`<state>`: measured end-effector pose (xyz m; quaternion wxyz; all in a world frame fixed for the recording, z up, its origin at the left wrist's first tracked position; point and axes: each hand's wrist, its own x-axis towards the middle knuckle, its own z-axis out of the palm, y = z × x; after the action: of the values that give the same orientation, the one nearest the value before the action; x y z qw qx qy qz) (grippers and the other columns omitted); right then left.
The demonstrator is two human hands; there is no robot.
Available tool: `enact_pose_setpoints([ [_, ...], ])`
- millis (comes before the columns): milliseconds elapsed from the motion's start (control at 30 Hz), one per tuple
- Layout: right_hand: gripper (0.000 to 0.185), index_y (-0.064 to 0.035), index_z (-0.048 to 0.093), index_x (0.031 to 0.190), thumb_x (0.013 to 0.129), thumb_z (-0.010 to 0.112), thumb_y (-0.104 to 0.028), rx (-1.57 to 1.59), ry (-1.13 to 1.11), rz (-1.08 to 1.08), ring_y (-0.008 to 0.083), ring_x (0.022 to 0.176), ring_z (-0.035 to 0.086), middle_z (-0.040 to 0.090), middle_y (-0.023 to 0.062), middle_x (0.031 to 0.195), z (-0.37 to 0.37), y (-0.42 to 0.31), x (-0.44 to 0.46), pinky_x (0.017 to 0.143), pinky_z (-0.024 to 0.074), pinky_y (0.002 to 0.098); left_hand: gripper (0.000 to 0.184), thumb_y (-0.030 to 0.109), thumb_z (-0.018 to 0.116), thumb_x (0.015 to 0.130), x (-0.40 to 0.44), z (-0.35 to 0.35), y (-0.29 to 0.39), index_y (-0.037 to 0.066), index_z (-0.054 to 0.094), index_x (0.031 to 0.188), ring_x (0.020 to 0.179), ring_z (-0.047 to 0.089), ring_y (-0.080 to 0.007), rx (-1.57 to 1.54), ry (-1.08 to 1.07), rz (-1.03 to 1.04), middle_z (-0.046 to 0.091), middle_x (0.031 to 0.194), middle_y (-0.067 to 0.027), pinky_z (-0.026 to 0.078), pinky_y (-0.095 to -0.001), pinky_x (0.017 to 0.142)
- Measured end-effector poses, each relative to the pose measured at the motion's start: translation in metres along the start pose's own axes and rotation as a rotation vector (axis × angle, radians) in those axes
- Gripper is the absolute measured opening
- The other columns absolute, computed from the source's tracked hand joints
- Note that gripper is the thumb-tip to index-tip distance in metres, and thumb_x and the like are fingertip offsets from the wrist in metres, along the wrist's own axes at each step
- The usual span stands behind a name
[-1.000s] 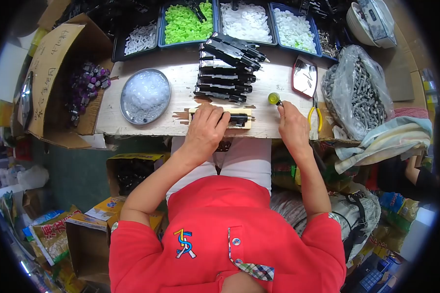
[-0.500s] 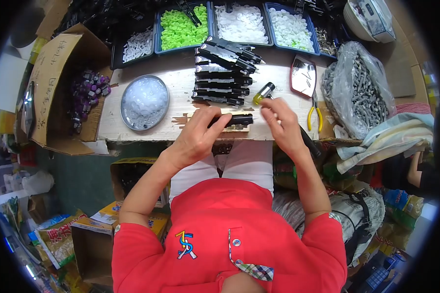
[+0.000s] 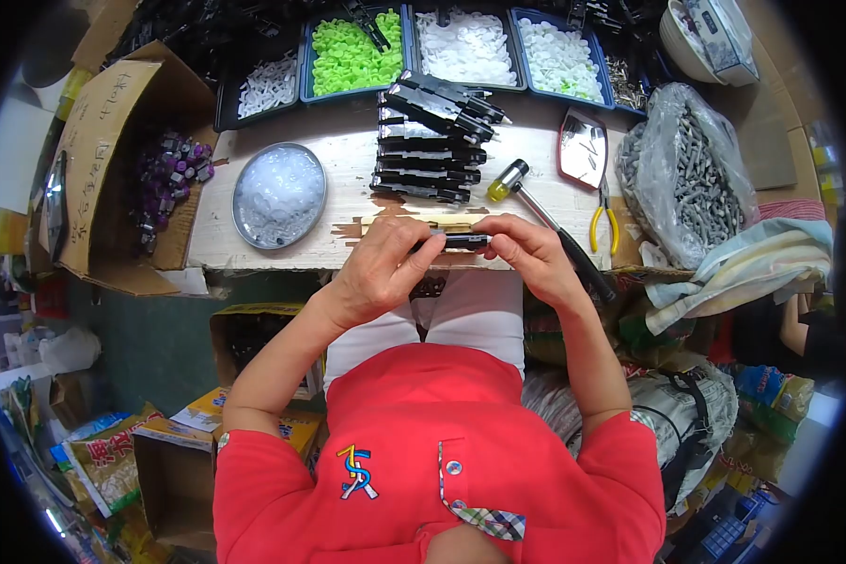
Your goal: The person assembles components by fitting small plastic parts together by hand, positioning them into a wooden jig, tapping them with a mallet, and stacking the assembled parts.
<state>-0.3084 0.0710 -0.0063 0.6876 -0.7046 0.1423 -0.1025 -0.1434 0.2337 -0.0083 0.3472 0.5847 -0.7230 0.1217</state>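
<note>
My left hand (image 3: 383, 258) is closed around a slim black plastic part (image 3: 465, 242), pinched between thumb and fingers near the table's front edge. At the part's right end, my right hand (image 3: 533, 256) pinches with thumb and forefinger; whether a small piece is in that pinch is hard to see. Just behind the part lies a pale wooden block (image 3: 461, 222). A hammer (image 3: 562, 230) with a yellow-and-metal head rests beyond my right hand, its dark handle running toward the front edge. A stack of similar black assemblies (image 3: 428, 155) lies behind the block.
A round dish (image 3: 238, 226) of clear small parts stands left, beside a cardboard box (image 3: 99, 160) with purple pieces. Trays of green caps (image 3: 352, 61) and white caps (image 3: 465, 52) line the back. On the right are yellow-handled pliers (image 3: 599, 230), a red-rimmed tray (image 3: 583, 150) and a bag of grey parts (image 3: 691, 179).
My right hand has moved left and down from beside the hammer to the part's right end. The black part has shifted slightly toward me, off the wooden block. The hammer stays put.
</note>
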Motion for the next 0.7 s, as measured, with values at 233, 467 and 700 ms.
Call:
enact_pose_setpoints([
  [233,0.024,0.0006,0.057,0.109,0.09,0.051,-0.013,-0.016,0.035,0.004,0.0108,0.083,0.057,0.06,0.0051,0.093,0.001,0.01,0.001,0.074,0.045,0.0235,0.047,-0.004,0.063,0.056,0.001,0.001,0.001,-0.001,0.056,0.103,0.078,0.054,-0.0257,0.048,-0.028,0.002,0.052,0.091,-0.0117,0.045,-0.0339,0.065],
  [467,0.024,0.0001,0.057,0.105,0.092,0.049,-0.017,0.282,0.083,0.164,0.0081,0.074,0.054,0.059,0.0011,0.077,-0.004,0.014,0.003,0.065,0.0425,0.0222,0.044,-0.003,0.063,0.06,0.007,0.002,-0.004,-0.003,0.056,0.104,0.078,0.054,-0.0282,-0.03,-0.129,-0.049,0.053,0.091,-0.0147,0.046,-0.0354,0.066],
  [700,0.025,-0.0007,0.057,0.104,0.081,0.062,-0.01,-0.881,0.557,-0.525,0.0207,0.089,0.052,0.055,0.0109,0.096,-0.017,-0.002,0.041,0.072,0.041,0.0272,0.04,-0.001,0.062,0.064,0.053,-0.015,-0.051,-0.001,0.057,0.104,0.085,0.053,-0.0258,0.12,-0.081,0.035,0.054,0.096,-0.011,0.039,-0.0351,0.071],
])
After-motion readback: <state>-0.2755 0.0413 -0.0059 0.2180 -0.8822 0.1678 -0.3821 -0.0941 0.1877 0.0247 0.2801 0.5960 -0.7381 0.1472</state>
